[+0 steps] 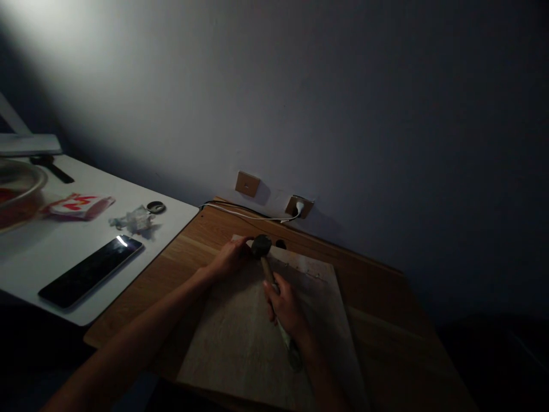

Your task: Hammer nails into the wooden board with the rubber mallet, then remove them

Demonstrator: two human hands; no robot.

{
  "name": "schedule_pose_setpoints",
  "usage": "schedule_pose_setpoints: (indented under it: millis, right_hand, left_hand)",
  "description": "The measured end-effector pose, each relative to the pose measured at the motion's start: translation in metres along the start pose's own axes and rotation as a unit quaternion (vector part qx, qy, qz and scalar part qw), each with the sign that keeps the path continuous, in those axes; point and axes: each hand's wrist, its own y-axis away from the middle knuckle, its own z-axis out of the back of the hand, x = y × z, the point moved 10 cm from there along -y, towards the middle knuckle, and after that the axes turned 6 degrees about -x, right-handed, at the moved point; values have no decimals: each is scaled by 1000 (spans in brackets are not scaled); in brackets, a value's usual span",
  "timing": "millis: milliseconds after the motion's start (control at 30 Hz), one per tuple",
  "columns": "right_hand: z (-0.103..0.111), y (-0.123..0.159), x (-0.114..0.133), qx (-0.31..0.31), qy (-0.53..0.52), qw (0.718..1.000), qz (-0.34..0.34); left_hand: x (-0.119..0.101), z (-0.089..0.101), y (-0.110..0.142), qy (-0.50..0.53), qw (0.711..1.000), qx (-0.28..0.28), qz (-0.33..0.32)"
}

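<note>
Right now, our right hand (pixel 285 306) is closed firmly around the handle of a dark-headed hammer (pixel 268 274), its head resting at the far edge of a pale board (pixel 253 337) on the wooden counter (pixel 377 292). Our left hand (pixel 229 257) sits on the board just beside the hammer head, its fingers (pixel 242 245) lightly curled, and we cannot see them holding anything. A row of small marks (pixel 300 272) runs along that far edge; as far as the dim light lets us tell, none show lower on the board. Off to the left, a phone (pixel 90 270) lies on a white counter (pixel 169 209).
</note>
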Motion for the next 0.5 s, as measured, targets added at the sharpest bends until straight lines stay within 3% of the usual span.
schedule_pose_setpoints:
  millis: [333,500]
  right_hand:
    - [4,3,1,-11,-16,1000,-7]
    - [15,26,-10,-23,-55,998,-13]
  left_hand:
    - [2,-2,-2,-29,1000,3,7]
    - [0,-1,-1,-18,1000,7,0]
